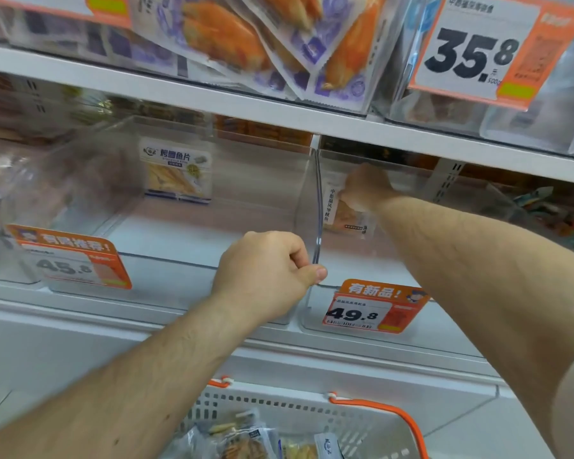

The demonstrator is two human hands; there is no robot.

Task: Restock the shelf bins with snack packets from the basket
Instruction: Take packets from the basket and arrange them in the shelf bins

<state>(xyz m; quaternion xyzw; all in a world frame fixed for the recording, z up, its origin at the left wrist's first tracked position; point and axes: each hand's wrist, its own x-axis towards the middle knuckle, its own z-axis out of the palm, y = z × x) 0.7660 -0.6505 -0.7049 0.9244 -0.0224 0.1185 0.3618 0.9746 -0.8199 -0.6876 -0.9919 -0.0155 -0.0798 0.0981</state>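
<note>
Shelving: white shelf (312, 122) runs across the view, with clear plastic bins above and below it.

Middle bin (212, 207): large, clear, nearly bare; one fish snack packet (178, 173) stands upright against its back wall.

Right-hand bin (408, 329): clear, just beside the middle bin, sharing the divider wall line. An orange price tag reading 49.8 (371, 308) hangs on its front lip.

Left of the middle bin a third bin (20, 193) is blurred; contents not legible. An orange tag reading 45.8 (77, 263) hangs in front.

Upper shelf: purple-and-orange packets (246, 44) piled tilted in a bin; large tag reading 35.8 (474, 51) at right.

Basket (299, 415): white, perforated wall, orange handle (408, 422), at the bottom edge of the view below the shelf. Several snack packets (242, 438) lie in it, partly cut off.

Right hand (365, 190): reaches deep inside the right-hand bin, seen from the back, fingers curled round a pale packet (342, 213) with vertical printed text. Packet sits near the bin's back, upright or nearly so.

Left hand (265, 276): at the front top corner of the divider (317, 226) between the middle and right-hand bins, fingers curled, thumb and forefinger pinching the clear wall edge.
</note>
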